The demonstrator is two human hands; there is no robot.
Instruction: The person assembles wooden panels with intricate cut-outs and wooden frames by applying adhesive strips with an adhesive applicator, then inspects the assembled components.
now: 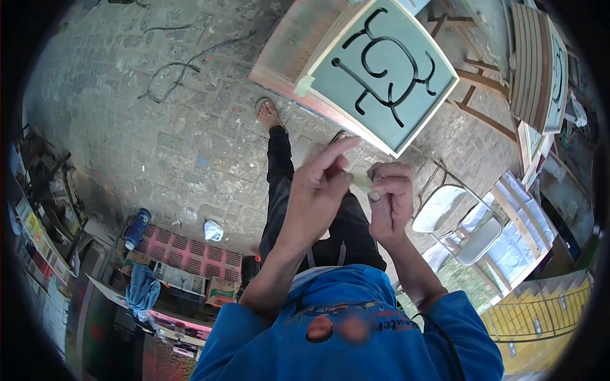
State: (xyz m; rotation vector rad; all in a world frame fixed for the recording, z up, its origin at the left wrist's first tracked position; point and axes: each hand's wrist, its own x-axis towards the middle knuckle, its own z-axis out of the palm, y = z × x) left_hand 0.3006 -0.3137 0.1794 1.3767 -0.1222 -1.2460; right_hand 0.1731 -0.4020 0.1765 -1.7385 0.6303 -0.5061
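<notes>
Pale-green strip is pinched at both ends — left hand, index finger extended; right hand, fingers curled.

Tally, referred to the framed panel (count 1): 2 hands on the wearer's side of it, left hand and right hand; 1 pale strip between them. Right of panel: 1 panel stack, layers uncertain. Toward lower right: 1 chair. Toward lower left: 1 blue cylinder, 1 white wad.
</notes>
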